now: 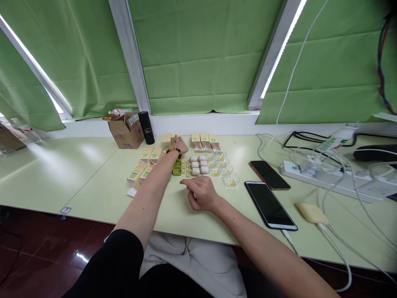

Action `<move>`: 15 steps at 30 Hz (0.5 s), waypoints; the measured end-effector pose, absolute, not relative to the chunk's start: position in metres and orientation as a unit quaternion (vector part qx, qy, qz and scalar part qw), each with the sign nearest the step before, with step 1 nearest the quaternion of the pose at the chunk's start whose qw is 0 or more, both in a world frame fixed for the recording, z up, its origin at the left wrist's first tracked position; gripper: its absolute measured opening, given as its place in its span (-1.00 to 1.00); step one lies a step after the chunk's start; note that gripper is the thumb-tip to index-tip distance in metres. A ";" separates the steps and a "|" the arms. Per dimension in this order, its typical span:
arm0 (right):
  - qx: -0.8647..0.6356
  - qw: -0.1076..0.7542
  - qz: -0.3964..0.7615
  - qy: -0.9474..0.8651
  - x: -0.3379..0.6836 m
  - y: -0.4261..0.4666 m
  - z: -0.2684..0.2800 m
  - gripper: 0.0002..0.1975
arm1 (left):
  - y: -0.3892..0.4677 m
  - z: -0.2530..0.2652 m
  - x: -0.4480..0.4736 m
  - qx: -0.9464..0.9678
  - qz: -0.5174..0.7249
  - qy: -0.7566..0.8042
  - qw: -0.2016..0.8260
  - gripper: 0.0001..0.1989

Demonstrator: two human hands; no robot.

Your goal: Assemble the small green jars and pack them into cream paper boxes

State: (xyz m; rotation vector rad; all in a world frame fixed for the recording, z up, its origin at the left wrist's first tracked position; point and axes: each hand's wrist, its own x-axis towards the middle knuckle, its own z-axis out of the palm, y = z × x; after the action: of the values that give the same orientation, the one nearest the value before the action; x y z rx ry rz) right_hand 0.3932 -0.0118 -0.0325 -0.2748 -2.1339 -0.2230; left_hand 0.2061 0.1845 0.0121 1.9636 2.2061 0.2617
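Observation:
My left hand (181, 145), with a beaded bracelet (174, 152) at the wrist, reaches to the back row and closes on a small cream box (173, 140); its fingers are partly hidden. My right hand (201, 193) hovers near the front, index finger pointing left, thumb apart, holding nothing. Between them are green trays (177, 170), small yellowish pieces (185, 169), and rows of pale pink and white rounded cases (195, 171). Clear plastic trays (231, 179) with yellow marks lie right of these. More cream boxes with green labels (134, 175) lie beside my left forearm.
Open-fronted cream boxes (204, 142) stand at the back. A cardboard carton (126, 131) and black cylinder (146, 127) are back left. Rightward lie a dark phone (269, 175), a white phone (271, 205), a yellow cased item (312, 213), and a power strip (328, 181) with tangled cables.

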 end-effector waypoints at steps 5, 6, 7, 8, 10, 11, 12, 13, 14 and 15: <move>-0.113 0.468 -0.087 -0.872 0.394 -0.012 -0.034 -0.61 | 0.166 0.028 0.216 0.680 0.156 0.713 0.070 -0.32; -0.113 0.464 -0.087 -0.874 0.394 -0.011 -0.035 -0.63 | 0.158 0.032 0.217 0.689 0.179 0.699 0.061 -0.40; -0.113 0.459 -0.087 -0.877 0.394 -0.011 -0.036 -0.65 | 0.149 0.036 0.217 0.698 0.203 0.685 0.051 -0.47; -0.113 0.450 -0.087 -0.881 0.394 -0.010 -0.037 -0.67 | 0.139 0.040 0.217 0.705 0.226 0.671 0.044 -0.51; -0.114 0.431 -0.088 -0.891 0.392 -0.009 -0.040 -0.69 | 0.113 0.046 0.212 0.707 0.337 0.621 0.047 -0.57; -0.114 0.422 -0.088 -0.895 0.391 -0.008 -0.041 -0.71 | 0.098 0.048 0.208 0.701 0.402 0.587 0.054 -0.61; -0.113 0.413 -0.086 -0.900 0.390 -0.008 -0.042 -0.72 | 0.082 0.051 0.204 0.695 0.453 0.556 0.051 -0.66; -0.112 0.404 -0.084 -0.904 0.389 -0.008 -0.043 -0.74 | 0.066 0.052 0.198 0.687 0.490 0.535 0.041 -0.70; -0.111 0.395 -0.081 -0.908 0.388 -0.008 -0.044 -0.75 | 0.049 0.053 0.193 0.683 0.511 0.521 0.027 -0.72; -0.110 0.386 -0.077 -0.912 0.387 -0.008 -0.045 -0.77 | 0.034 0.053 0.187 0.685 0.515 0.515 0.011 -0.74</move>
State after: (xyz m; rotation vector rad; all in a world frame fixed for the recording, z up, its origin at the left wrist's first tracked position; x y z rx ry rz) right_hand 0.3872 -0.0084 -0.0451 -0.2801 -2.3231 -0.1963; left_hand 0.1873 0.0337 0.0532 2.1375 1.6079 1.6065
